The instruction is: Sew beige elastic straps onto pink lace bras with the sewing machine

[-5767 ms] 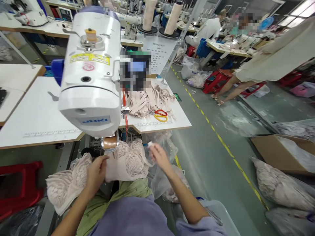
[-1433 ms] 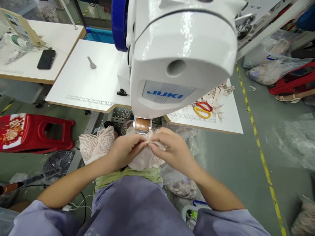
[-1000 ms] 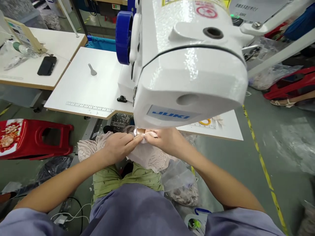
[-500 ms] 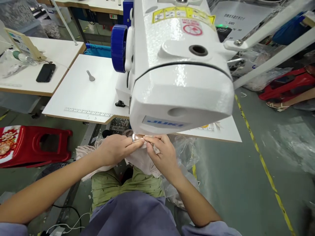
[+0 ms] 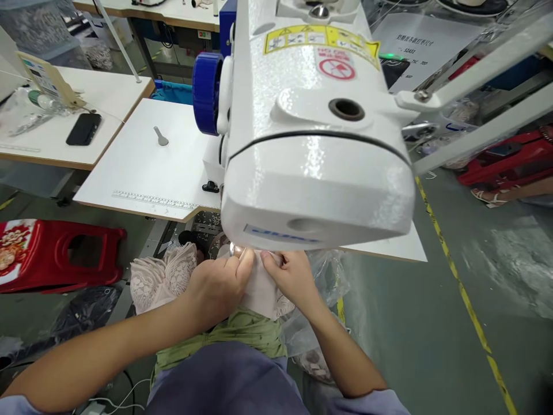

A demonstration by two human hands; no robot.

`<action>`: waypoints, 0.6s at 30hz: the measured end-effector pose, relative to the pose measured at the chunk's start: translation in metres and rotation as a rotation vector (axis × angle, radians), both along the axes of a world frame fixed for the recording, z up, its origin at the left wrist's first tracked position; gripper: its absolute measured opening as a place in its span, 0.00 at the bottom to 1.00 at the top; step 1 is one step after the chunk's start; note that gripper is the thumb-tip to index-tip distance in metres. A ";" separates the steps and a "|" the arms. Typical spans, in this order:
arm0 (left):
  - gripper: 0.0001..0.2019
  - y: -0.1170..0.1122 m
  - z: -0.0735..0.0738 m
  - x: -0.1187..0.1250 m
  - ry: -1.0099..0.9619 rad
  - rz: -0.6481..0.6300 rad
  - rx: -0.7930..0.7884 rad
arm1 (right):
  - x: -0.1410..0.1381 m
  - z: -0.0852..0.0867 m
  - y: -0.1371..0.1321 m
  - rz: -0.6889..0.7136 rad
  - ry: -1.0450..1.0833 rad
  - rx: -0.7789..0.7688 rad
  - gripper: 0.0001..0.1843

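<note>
A white sewing machine (image 5: 311, 144) with a blue handwheel fills the middle of the view. Right under its front end, my left hand (image 5: 218, 282) and my right hand (image 5: 291, 276) pinch a pale pink lace garment (image 5: 259, 291) between them. Both hands are closed on the fabric, fingertips nearly touching below the machine head. More of the lace garment (image 5: 162, 276) hangs to the left over my lap. The needle area is hidden by the machine head.
The white sewing table (image 5: 142, 167) carries a small grey metal piece (image 5: 161, 136). A neighbouring table at the left holds a black phone (image 5: 83, 128). A red plastic stool (image 5: 60, 253) stands at the lower left. A yellow floor line (image 5: 462, 291) runs at the right, with plastic bags below the table.
The camera has tipped forward, so the machine head now covers the scissors. Both hands have stayed under the machine's front, shifting their pinch slightly on the lace garment.
</note>
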State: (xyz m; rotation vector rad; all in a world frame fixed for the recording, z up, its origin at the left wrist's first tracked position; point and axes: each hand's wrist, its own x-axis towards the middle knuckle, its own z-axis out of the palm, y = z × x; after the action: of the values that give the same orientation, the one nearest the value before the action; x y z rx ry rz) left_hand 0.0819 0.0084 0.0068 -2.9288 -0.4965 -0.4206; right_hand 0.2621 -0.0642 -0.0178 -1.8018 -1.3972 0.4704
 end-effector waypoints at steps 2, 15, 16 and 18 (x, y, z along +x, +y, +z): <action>0.18 0.000 0.002 0.002 -0.003 0.008 -0.012 | 0.004 0.002 0.006 -0.025 0.046 -0.028 0.07; 0.08 0.001 0.003 0.007 0.010 0.082 -0.019 | 0.022 0.001 0.024 0.065 0.164 -0.075 0.17; 0.08 0.001 0.003 0.007 0.004 0.085 -0.014 | 0.022 0.001 0.024 0.066 0.156 -0.073 0.18; 0.08 0.001 0.003 0.006 0.000 0.089 -0.015 | 0.022 0.001 0.024 0.075 0.146 -0.066 0.18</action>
State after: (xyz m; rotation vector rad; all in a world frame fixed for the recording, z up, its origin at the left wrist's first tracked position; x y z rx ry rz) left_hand 0.0881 0.0090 0.0103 -2.9078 -0.6299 -0.4076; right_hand 0.2838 -0.0407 -0.0170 -1.7344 -1.3647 0.6808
